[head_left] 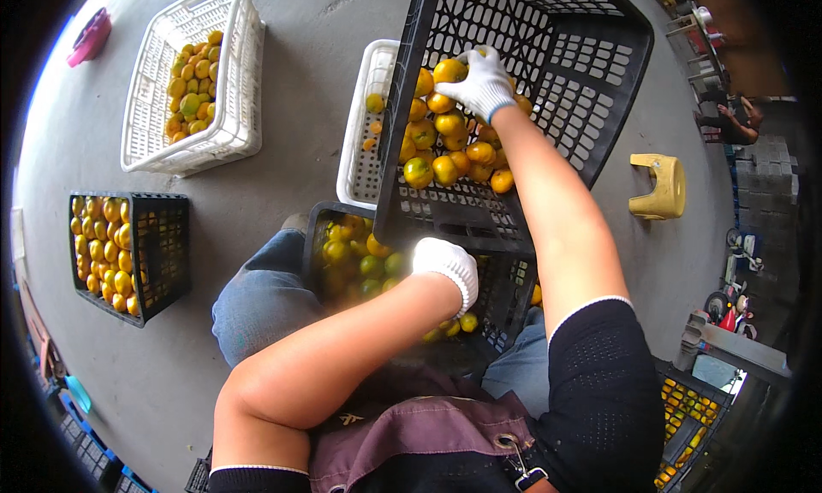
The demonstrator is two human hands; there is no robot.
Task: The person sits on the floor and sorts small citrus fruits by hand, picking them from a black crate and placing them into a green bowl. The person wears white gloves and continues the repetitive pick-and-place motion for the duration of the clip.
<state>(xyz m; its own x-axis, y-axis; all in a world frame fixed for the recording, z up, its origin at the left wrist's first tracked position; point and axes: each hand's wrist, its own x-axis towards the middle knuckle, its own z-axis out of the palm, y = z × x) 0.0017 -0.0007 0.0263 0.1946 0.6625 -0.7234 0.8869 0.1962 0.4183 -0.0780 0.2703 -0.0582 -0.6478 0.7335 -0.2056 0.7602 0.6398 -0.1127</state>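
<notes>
A large black plastic crate [478, 226] stands tilted before me, with orange and yellow-green citrus fruits [449, 124] gathered along its near left part. My right hand [478, 82], in a white knit glove, reaches into it over the fruits, thumb spread from the fingers; whether it grips a fruit cannot be told. My left hand [443, 268], gloved too, is at the crate's near edge with the fingers curled and partly hidden by glare. Beneath it, between my knees, a black crate [313, 249] holds greener citrus fruits [372, 266]. More green fruits lie below my left wrist.
A white crate [350, 140] with a few fruits stands behind the black one. To the left are a white crate [237, 108] and a black crate [160, 255] of fruit. A yellow plastic stool [671, 186] stands right. Another person [738, 121] is far right.
</notes>
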